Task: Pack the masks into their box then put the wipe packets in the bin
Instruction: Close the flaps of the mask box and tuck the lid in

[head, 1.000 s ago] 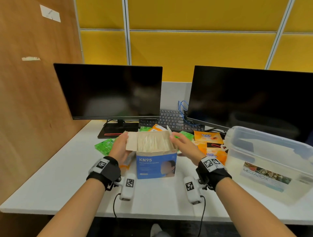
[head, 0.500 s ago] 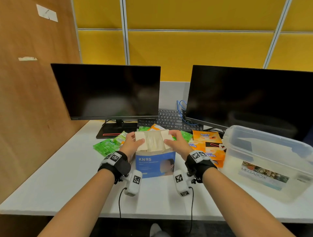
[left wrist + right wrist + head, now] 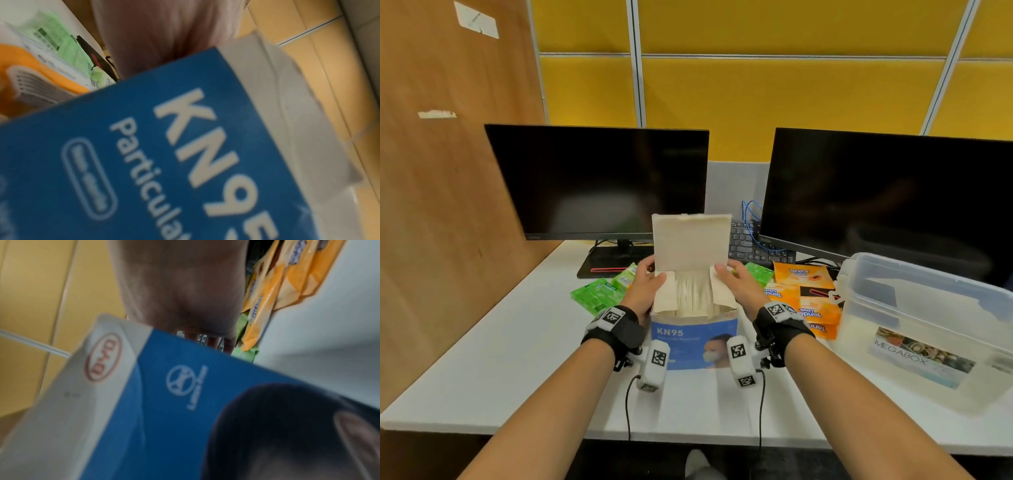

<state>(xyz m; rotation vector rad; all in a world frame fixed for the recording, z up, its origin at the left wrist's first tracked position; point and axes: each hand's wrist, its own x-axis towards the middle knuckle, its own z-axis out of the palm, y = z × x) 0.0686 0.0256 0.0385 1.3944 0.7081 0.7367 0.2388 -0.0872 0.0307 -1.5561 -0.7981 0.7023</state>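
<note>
The blue KN95 mask box (image 3: pixel 693 339) stands on the white desk in front of me, with a stack of white masks (image 3: pixel 693 294) upright inside it. Its long lid flap (image 3: pixel 691 240) stands up at the back. My left hand (image 3: pixel 649 282) lies on the left side flap with the thumb on top, fingers reaching behind the lid. My right hand (image 3: pixel 727 279) mirrors it on the right side flap. The wrist views show the box front (image 3: pixel 185 162) (image 3: pixel 174 402) close up under each palm. Green wipe packets (image 3: pixel 594 296) lie left of the box, orange ones (image 3: pixel 803 274) to its right.
A clear plastic bin (image 3: pixel 928 308) without a lid stands at the right of the desk, beside the orange packets. Two dark monitors (image 3: pixel 599 181) and a keyboard (image 3: pixel 750 243) line the back. A wooden partition (image 3: pixel 448 205) closes the left side.
The long lid flap has come up and now stands upright behind the masks. Both hands have shifted slightly back along the side flaps, which stay folded inward.
</note>
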